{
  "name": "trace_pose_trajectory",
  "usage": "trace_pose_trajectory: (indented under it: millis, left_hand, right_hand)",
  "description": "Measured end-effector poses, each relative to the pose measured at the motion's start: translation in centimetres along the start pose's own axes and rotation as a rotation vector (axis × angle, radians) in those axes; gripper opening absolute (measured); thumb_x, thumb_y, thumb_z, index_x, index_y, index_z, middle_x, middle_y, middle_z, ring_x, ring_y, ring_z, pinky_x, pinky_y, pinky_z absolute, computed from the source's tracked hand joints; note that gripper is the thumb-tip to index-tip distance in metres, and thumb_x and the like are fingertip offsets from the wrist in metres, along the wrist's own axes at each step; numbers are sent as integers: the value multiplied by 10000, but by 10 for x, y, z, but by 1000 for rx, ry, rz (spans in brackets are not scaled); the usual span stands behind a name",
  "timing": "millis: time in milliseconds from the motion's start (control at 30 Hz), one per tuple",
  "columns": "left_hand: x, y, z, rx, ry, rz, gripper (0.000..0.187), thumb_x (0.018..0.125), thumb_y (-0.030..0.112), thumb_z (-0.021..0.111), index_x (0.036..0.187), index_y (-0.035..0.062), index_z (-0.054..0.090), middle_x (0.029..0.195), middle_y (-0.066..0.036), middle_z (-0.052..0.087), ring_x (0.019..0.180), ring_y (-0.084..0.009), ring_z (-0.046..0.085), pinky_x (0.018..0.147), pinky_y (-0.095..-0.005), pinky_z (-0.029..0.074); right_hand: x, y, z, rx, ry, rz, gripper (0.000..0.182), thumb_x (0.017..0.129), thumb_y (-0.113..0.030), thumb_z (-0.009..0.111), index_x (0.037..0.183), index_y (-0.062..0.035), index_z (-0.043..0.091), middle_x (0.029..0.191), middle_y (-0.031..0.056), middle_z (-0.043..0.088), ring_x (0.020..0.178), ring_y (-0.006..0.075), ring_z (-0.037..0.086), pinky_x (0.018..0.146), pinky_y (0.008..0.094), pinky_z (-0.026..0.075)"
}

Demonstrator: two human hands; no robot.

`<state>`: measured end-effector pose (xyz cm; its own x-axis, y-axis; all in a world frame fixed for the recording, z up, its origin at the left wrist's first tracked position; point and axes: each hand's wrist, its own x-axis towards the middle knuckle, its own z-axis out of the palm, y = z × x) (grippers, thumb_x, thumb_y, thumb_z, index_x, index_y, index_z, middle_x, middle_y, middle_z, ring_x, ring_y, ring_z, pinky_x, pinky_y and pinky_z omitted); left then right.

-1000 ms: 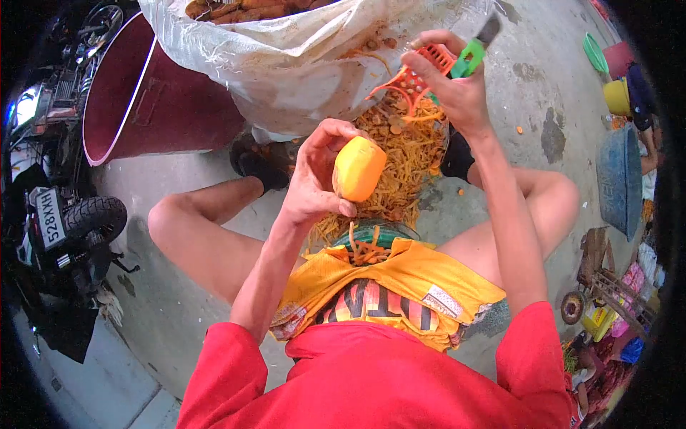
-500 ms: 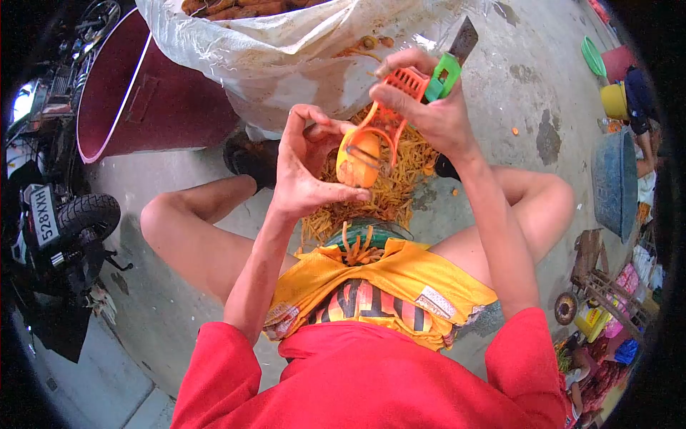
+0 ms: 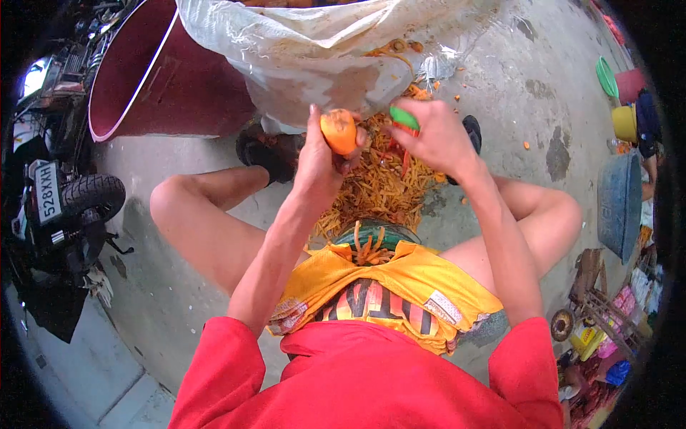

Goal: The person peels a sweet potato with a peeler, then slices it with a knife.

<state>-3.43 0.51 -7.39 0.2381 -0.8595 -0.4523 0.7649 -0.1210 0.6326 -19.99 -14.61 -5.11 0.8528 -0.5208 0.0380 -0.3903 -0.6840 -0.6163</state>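
Note:
My left hand (image 3: 320, 159) is closed round an orange, peeled-looking root vegetable (image 3: 339, 131), its upper end showing above the fingers. To the right, my right hand (image 3: 433, 134) grips a peeler, of which an orange-red part (image 3: 406, 163) shows below the fingers. The green handle (image 3: 404, 118) of a knife is in the same hand; its blade cannot be seen. The two hands are apart. Beneath them a heap of orange peelings (image 3: 386, 187) lies on the ground between my feet, and more strips hang at a green container (image 3: 364, 230) between my legs.
A white sack (image 3: 314, 82) stands in front, beside a tipped dark red tub (image 3: 193, 93). A motorcycle wheel (image 3: 93, 199) is at the left. At the right are a blue basin (image 3: 619, 204), a yellow bucket (image 3: 624, 124) and part of another person (image 3: 649, 132).
My hands have moved apart. The root is tilted upward in my left hand. My right hand has turned over, hiding the knife blade and most of the peeler.

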Motion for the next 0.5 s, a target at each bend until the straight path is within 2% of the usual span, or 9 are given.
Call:
trace_pose_trajectory:
  millis: [67,133,200,300,367,500]
  left_hand:
    - [2,-9,-8,8,106,-60,596,1099,609,264,1146,108,584,839,-44,599,594,-112,441,521,-254,355]
    - [0,-7,5,-1,171,-60,589,1096,613,287,1096,108,591,809,-38,596,584,-109,444,523,-255,354]
    - [-1,-9,7,138,335,-102,586,1092,611,321,1061,100,606,795,-37,597,589,-109,449,522,-258,348]
    - [2,-13,10,231,388,-23,580,1085,609,349,1037,96,615,766,-32,584,584,-111,446,536,-267,343]
    - [4,-19,7,269,441,43,552,1086,591,359,1033,103,612,759,-30,579,580,-109,444,548,-273,340]
    - [3,-20,11,247,417,71,521,1090,559,355,1037,107,608,758,-34,579,591,-110,459,551,-274,348]
  right_hand:
    - [-4,-14,8,-40,-43,-22,198,862,-200,732,1019,-86,695,885,188,735,849,399,720,728,496,579]
    - [-6,-16,18,-101,-47,-57,223,832,-163,734,1036,-93,678,888,183,728,844,413,714,735,515,587]
    - [-7,-17,22,-147,-44,-96,237,797,-115,733,1017,-78,653,865,183,717,851,423,711,741,530,586]
    - [-7,-24,23,-170,-79,-24,211,773,-61,729,955,-49,623,839,205,709,849,434,712,728,535,584]
    - [-7,-23,29,-176,-77,-7,209,772,-57,726,956,-50,626,822,212,706,839,438,712,724,537,583]
    - [-7,-24,32,-212,-29,49,172,796,-80,715,951,-54,645,785,234,698,819,446,712,710,544,580]
